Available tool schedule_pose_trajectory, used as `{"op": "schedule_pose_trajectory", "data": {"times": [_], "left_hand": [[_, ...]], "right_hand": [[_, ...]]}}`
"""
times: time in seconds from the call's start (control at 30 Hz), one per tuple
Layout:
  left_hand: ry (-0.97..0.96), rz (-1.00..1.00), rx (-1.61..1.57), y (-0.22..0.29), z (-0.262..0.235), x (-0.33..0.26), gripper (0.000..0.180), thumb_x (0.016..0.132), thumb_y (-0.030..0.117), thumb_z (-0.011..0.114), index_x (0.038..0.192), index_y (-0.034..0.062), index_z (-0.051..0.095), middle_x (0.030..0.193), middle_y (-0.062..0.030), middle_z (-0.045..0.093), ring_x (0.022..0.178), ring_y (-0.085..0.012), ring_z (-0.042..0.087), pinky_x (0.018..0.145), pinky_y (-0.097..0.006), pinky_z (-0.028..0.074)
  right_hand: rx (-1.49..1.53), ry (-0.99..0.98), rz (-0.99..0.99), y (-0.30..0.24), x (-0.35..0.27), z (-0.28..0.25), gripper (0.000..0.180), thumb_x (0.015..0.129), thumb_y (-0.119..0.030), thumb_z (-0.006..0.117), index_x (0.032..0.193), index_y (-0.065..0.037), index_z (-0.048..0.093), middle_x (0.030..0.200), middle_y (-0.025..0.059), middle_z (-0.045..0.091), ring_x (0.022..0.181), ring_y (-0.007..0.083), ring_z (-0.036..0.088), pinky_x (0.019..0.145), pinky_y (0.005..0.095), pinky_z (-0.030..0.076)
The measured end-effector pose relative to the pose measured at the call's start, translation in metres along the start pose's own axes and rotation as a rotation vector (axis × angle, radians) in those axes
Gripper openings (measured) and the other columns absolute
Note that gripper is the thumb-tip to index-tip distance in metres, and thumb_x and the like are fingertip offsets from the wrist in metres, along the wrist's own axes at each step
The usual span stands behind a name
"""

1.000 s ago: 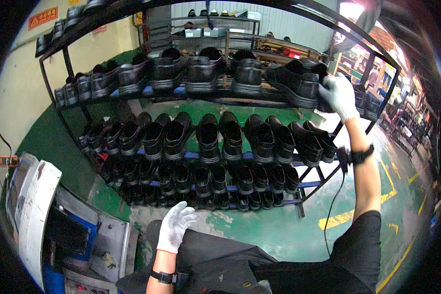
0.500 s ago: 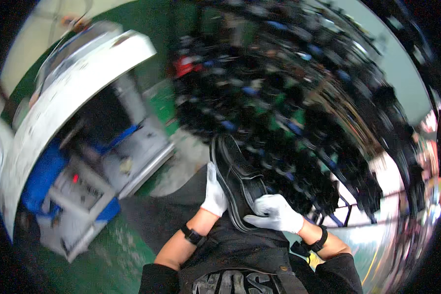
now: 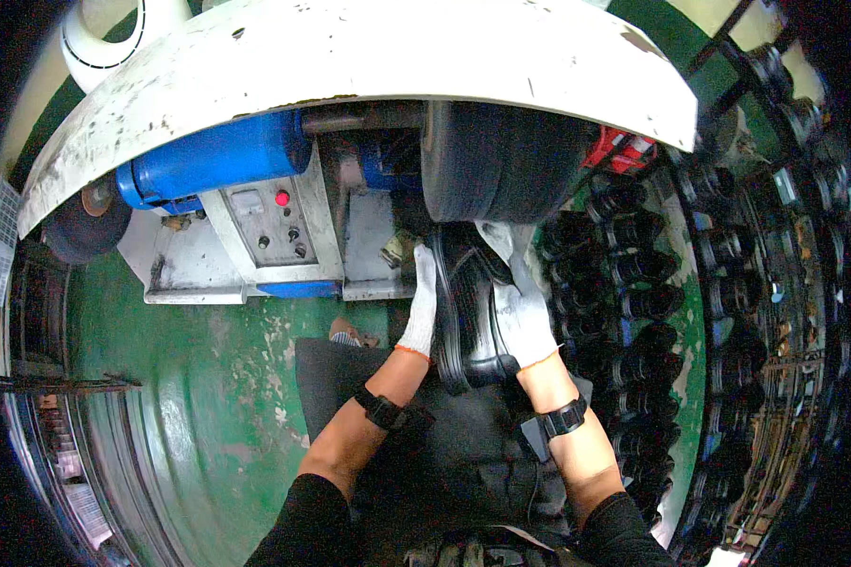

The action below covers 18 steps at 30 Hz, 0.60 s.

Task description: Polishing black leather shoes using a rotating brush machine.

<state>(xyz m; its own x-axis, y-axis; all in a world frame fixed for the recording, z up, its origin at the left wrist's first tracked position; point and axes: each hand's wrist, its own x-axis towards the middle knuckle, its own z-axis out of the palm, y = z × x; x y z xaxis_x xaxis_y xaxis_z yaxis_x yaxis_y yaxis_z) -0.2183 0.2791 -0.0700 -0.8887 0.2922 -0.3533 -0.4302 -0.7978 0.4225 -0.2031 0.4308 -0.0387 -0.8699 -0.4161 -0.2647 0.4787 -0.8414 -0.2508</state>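
A black shoe (image 3: 453, 326) is held between my two white-gloved hands, its sole side turned to the left. My left hand (image 3: 423, 302) presses along the sole edge, fingers pointing up toward the machine. My right hand (image 3: 525, 312) grips the shoe's upper from the other side, fingers reaching toward its far end. That end lies just below a wide dark roller (image 3: 501, 165) on the machine; whether they touch I cannot tell. My wrists each carry a black strap.
A white, scuffed hood (image 3: 369, 57) arches over the roller and a blue motor (image 3: 227, 156). Below the motor sits a control panel (image 3: 265, 222) with a red button. A dark wheel (image 3: 87, 222) is at far left. Racks of black shoes (image 3: 648, 302) stand close on the right.
My view has swung from the shoe racks to the machine, which now fills the far side. The shoe came along in both hands, and my right hand has shifted forward along it.
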Motion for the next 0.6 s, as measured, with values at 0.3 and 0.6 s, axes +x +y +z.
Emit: {"op": "schedule_pose_trajectory", "data": {"times": [0.3, 0.6], "left_hand": [[0.164, 0.239, 0.158, 0.066, -0.017, 0.083, 0.061, 0.097, 0.049, 0.047, 0.138, 0.0038, 0.044, 0.134, -0.0078, 0.052, 0.117, -0.0203, 0.051, 0.101, -0.034, 0.04], [0.273, 0.312, 0.268, 0.093, 0.003, 0.073, 0.054, 0.098, 0.028, 0.053, 0.145, 0.0065, 0.037, 0.137, -0.009, 0.05, 0.12, -0.0206, 0.052, 0.099, -0.032, 0.044]], "right_hand": [[-2.436, 0.371, -0.921, -0.03, 0.089, -0.007, 0.043, 0.1, -0.017, 0.041, 0.14, -0.003, 0.039, 0.14, 0.0168, 0.047, 0.127, 0.03, 0.046, 0.108, 0.0369, 0.036], [-2.469, 0.336, -0.543, -0.031, 0.085, -0.008, 0.046, 0.099, -0.024, 0.041, 0.139, -0.001, 0.04, 0.144, 0.0154, 0.043, 0.13, 0.0288, 0.042, 0.112, 0.037, 0.032]]}}
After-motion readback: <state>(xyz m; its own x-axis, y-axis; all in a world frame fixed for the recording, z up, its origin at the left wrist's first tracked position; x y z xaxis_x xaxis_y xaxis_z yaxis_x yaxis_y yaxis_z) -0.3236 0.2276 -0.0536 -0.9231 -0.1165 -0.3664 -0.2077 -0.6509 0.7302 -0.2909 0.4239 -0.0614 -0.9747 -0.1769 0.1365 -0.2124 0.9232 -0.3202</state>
